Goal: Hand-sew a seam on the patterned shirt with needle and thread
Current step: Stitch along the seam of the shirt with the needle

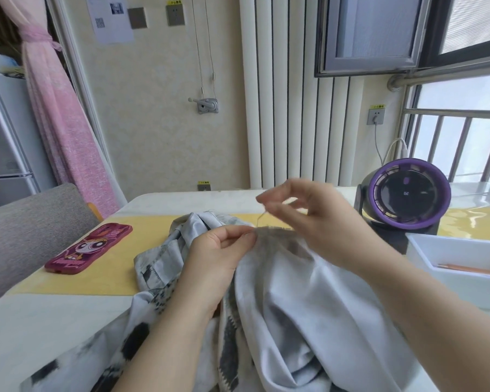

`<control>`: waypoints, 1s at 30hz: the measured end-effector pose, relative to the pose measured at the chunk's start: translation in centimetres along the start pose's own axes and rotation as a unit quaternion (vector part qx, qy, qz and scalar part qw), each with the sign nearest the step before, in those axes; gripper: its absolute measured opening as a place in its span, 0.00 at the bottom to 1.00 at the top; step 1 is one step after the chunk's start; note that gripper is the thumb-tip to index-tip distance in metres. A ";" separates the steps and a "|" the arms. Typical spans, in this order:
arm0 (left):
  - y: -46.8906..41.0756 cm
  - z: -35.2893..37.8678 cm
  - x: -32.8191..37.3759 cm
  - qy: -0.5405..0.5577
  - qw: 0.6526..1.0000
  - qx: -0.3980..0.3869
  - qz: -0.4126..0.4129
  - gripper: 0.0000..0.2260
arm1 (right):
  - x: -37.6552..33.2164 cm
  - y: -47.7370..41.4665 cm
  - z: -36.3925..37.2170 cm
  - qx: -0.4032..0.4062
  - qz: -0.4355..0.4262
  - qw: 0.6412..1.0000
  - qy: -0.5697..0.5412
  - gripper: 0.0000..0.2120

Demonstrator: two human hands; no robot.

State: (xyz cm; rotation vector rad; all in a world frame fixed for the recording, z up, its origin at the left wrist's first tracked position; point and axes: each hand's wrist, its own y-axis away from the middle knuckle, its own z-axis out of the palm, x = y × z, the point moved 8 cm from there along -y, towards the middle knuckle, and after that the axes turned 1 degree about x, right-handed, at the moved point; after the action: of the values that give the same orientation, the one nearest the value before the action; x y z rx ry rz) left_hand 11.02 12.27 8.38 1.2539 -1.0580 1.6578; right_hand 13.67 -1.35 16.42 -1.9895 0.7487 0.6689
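Shirt [280,292]: heaped near centre on the table [26,321], seam edge raised
Left hand [218,258]: pinches that edge; should hold it taut
Right hand [309,216]: pinches the needle [261,219]; best drawn straight out, stitch snug without puckering

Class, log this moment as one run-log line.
stage: stitching | left hand: pinches shirt seam | right hand: pinches needle above seam

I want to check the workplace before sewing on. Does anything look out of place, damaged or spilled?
Nothing stands out. The patterned shirt is bunched where the left hand pinches its edge and the right hand holds the needle. The phone lies flat and the desk fan stands on its base.
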 end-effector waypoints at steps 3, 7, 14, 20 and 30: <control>-0.1 -0.4 0.2 -0.049 0.998 0.016 0.025 0.04 | -1.5 0.2 -0.1 -0.027 0.053 0.937 -0.345 0.04; -0.4 -0.9 0.2 -0.091 0.994 0.026 0.048 0.04 | -3.0 0.8 0.6 -0.124 0.145 0.769 -0.610 0.05; -0.5 -0.8 0.8 -0.110 0.990 0.016 0.086 0.05 | 2.1 1.8 2.6 -0.164 0.201 0.964 -0.064 0.09; -0.4 -0.4 1.1 -0.100 0.990 -0.001 0.096 0.05 | 2.4 1.3 2.8 -0.108 0.114 0.982 0.102 0.08; 0.0 0.1 1.5 -0.095 0.990 -0.016 0.106 0.06 | 2.6 0.9 2.3 -0.060 0.083 0.989 0.103 0.06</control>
State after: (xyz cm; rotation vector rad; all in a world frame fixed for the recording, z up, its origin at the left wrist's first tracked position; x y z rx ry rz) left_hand 10.80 12.32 9.86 1.3365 -1.3697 1.6952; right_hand 14.39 -0.38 13.09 -2.1447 1.0286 0.6231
